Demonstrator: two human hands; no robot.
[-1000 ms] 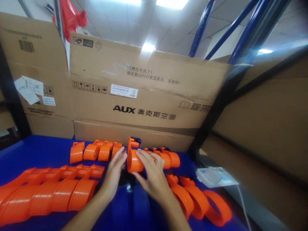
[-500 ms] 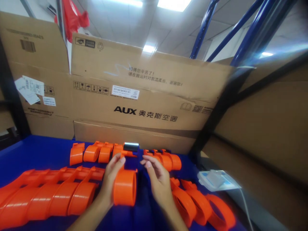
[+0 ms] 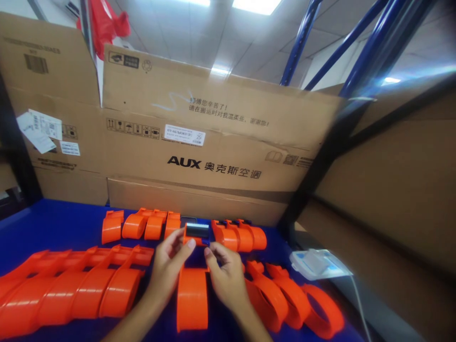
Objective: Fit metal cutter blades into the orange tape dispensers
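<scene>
An orange tape dispenser (image 3: 192,297) lies lengthwise in front of me on the blue table (image 3: 64,223), its metal cutter end (image 3: 197,230) pointing away. My left hand (image 3: 167,268) pinches the dispenser's neck from the left, thumb near the cutter. My right hand (image 3: 224,275) grips the same neck from the right, fingers curled. Both hands are closed on this one dispenser.
Nested orange dispensers (image 3: 71,289) lie in a long row at the left, several more (image 3: 142,224) line the back, and others (image 3: 295,304) lie at the right. Large cardboard boxes (image 3: 213,142) wall the back and right. A white packet (image 3: 317,263) sits near the blue rack post (image 3: 320,156).
The dispenser was upright between my hands, then turned over and laid flat with its cutter pointing away. Both hands slid from the round body up to the neck.
</scene>
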